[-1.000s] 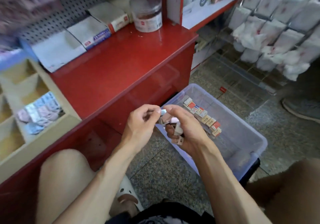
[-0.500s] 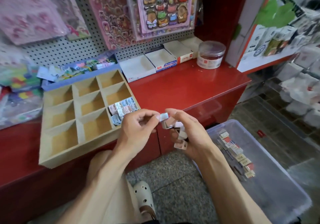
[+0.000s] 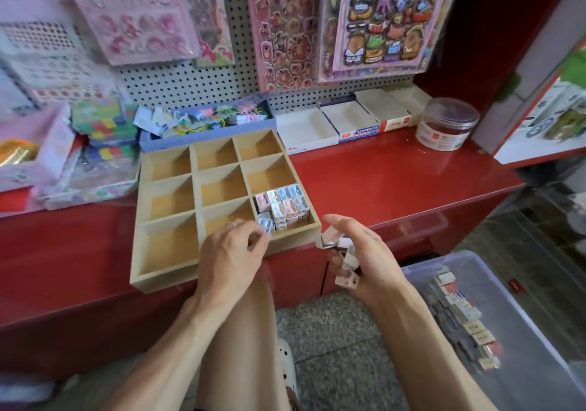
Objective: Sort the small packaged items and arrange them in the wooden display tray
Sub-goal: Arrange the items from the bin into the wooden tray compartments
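Note:
A wooden display tray [image 3: 165, 274] with several compartments lies on the red counter. Its near right compartment holds several small pink and blue packages [image 3: 283, 205], standing in rows. My left hand [image 3: 231, 252] hovers at that compartment's front edge and pinches one small blue package [image 3: 265, 222] at the fingertips. To the right of the tray, just off the counter's edge, my right hand [image 3: 364, 258] grips a bunch of small pinkish packages [image 3: 344, 260].
A clear plastic bin [image 3: 545, 290] on the floor at right holds more small boxes [image 3: 466, 318]. White cartons [image 3: 342, 122], a round lidded jar [image 3: 445, 128] and a blue tray of trinkets [image 3: 206, 118] line the counter's back. Sticker sheets hang on the pegboard.
My left hand has parted from the right hand and carried the small blue package left and forward to the tray's near right compartment. The view has swung up and left onto the counter.

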